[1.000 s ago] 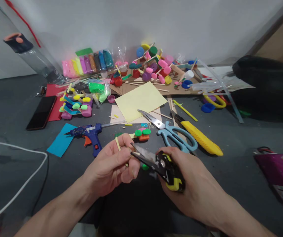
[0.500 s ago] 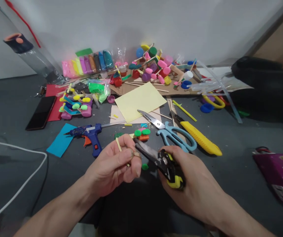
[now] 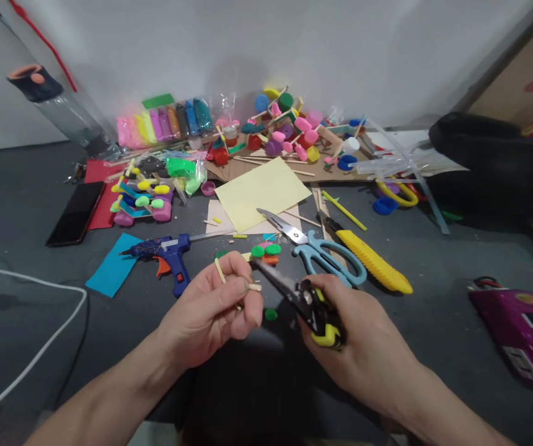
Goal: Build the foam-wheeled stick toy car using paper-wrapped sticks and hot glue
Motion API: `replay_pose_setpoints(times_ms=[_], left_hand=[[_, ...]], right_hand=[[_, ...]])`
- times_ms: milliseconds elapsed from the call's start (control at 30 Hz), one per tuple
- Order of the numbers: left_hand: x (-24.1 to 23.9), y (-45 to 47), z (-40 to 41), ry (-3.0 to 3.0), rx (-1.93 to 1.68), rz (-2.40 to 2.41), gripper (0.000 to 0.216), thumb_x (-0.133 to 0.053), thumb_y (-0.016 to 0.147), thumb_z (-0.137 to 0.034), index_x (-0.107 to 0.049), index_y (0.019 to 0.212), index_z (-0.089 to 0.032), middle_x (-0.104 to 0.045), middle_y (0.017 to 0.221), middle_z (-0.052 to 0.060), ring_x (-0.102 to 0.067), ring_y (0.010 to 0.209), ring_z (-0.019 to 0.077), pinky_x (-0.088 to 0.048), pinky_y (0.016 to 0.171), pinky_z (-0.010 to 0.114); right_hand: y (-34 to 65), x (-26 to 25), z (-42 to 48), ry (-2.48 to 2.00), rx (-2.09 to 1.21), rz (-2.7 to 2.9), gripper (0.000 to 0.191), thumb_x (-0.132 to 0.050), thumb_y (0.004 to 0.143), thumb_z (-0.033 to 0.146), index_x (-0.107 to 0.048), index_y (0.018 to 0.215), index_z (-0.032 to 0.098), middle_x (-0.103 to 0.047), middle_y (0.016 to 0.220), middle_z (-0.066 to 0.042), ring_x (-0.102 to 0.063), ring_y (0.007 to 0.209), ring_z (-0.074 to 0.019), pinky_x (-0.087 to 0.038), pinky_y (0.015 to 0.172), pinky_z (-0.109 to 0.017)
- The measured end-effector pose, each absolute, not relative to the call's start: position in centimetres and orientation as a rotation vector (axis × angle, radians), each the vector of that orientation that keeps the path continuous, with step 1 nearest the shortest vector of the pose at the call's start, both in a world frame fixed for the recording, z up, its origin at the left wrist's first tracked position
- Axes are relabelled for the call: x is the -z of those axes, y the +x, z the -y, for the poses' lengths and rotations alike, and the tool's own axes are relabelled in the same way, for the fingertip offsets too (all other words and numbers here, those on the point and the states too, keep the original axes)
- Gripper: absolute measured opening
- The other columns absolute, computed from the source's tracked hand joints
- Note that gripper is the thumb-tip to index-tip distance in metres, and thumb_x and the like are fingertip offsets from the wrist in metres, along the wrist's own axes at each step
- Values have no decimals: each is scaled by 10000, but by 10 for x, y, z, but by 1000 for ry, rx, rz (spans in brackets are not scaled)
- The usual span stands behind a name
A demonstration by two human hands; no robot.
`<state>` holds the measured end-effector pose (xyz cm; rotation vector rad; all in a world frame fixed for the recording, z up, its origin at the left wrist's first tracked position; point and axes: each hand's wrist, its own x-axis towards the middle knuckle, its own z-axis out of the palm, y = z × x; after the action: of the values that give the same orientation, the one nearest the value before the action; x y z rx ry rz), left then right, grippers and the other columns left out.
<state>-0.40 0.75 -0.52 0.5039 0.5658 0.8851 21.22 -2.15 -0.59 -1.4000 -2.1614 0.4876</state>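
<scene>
My left hand (image 3: 215, 303) is closed, pinching short pale wooden sticks (image 3: 255, 287) between thumb and fingers. One stick points right from the thumb tip; another stands up behind the fingers. My right hand (image 3: 359, 334) is wrapped round black-and-yellow cutting shears (image 3: 310, 303), whose dark jaws point up and left, close beside the left fingertips. I cannot tell whether the jaws touch a stick. Just beyond the hands lies a small model with green discs (image 3: 265, 250) and an orange part. One loose green disc (image 3: 271, 314) is on the table below the shears.
Blue-handled scissors (image 3: 326, 254) and a yellow utility knife (image 3: 373, 260) lie right of centre. A blue glue gun (image 3: 167, 251) rests on the left near a phone (image 3: 75, 214). Colourful small models (image 3: 289, 130) crowd the back. A purple device (image 3: 522, 328) sits at right.
The shears' jaws have drawn slightly away from the stick end in my left hand, and that end now shows more plainly. Otherwise the view has shifted only slightly.
</scene>
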Motion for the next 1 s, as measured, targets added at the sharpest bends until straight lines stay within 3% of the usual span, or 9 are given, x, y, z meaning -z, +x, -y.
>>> replay_pose_setpoints(times_ms=[300, 433, 600, 667, 733, 800, 833, 900, 1000], left_hand=[[-6, -2, -11, 459, -791, -738, 209, -843, 799, -261, -677, 863, -151, -670, 591, 5, -537, 473, 64, -387, 443, 114], [-5, 1, -8, 488, -772, -798, 267, -875, 753, -277, -666, 858, -148, -708, 670, 25, -555, 512, 59, -392, 469, 120], [-3, 5, -7, 672, -742, -804, 340, -853, 762, -380, -614, 856, -156, -707, 708, 32, -542, 531, 70, -328, 448, 142], [-1, 5, -6, 721, -724, -804, 337, -832, 780, -390, -604, 861, -156, -704, 707, 32, -534, 524, 70, -310, 445, 152], [1, 5, -6, 779, -697, -806, 309, -801, 806, -378, -594, 869, -157, -695, 694, 21, -510, 502, 61, -286, 441, 157], [2, 5, -5, 841, -658, -809, 259, -761, 833, -344, -589, 873, -155, -684, 676, 10, -482, 484, 53, -269, 442, 161], [2, 5, -4, 871, -637, -809, 228, -739, 844, -323, -589, 875, -154, -680, 671, 7, -474, 481, 52, -268, 445, 164], [1, 5, -3, 930, -601, -804, 165, -701, 850, -277, -591, 868, -155, -672, 666, -2, -466, 484, 55, -277, 455, 175], [-1, 5, -1, 1010, -561, -794, 44, -648, 807, -165, -605, 802, -155, -648, 658, -21, -475, 512, 62, -315, 488, 192]], right_hand=[[251, -6, -13, -2243, -20, 1818, 620, -597, 897, 564, -553, 1270, 71, -735, 1015, -246, -723, 941, -440, -537, 735, -463], [267, -7, -24, -2515, -61, 1775, 609, -556, 918, 578, -602, 1218, 50, -726, 1070, -286, -704, 1017, -466, -524, 762, -477], [274, 6, -32, -2499, -60, 1787, 505, -618, 894, 517, -687, 1069, 49, -736, 1002, -276, -713, 940, -449, -527, 741, -480], [270, 5, -30, -2423, 0, 1790, 476, -623, 911, 445, -694, 1118, 23, -718, 1078, -299, -685, 1032, -467, -523, 824, -524], [261, -3, -24, -2296, 70, 1813, 415, -585, 956, 373, -689, 1197, 52, -686, 1219, -271, -629, 1181, -432, -492, 962, -524], [247, -16, -15, -2085, 37, 1897, 286, -560, 992, 318, -715, 1168, 154, -711, 1210, -155, -640, 1176, -313, -489, 1008, -414], [238, -23, -10, -1937, -45, 1979, 214, -570, 1000, 317, -733, 1086, 209, -739, 1106, -84, -682, 1063, -240, -520, 938, -330], [220, -33, -1, -1427, -376, 2085, 113, -645, 970, 246, -741, 1020, 210, -739, 957, -50, -697, 877, -197, -534, 791, -288], [195, -37, 3, -1148, -546, 2222, 102, -699, 942, 174, -735, 1036, 187, -728, 998, -57, -688, 885, -181, -527, 779, -275]])
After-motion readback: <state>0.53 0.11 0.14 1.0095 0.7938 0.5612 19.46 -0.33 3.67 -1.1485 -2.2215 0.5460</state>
